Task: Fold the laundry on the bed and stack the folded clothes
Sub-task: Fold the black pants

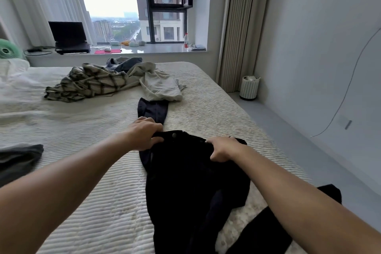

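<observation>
Two hands are on one pair of black trousers [191, 175], which lies on the bed [103, 202] with its waistband farthest from the person. The left hand [144, 134] grips the waistband's left corner, fingers curled over the cloth beside the metal button [174, 135]. The right hand [222, 149] grips the right corner the same way.

Beyond the hands lies a heap of four loose garments: a plaid shirt [88, 84], a pale top [158, 84], a bluish piece [123, 63] behind them, and a dark item [153, 110] reaching from the heap almost to the left hand. Far left of the left hand sits one grey folded piece [18, 161] at the picture's edge.

On the window ledge [165, 48] past the bed stand one laptop [69, 37] and one bottle [186, 40]. To the right of the right hand, on the floor by the wall, one small bin [250, 87] holds crumpled white paper.
</observation>
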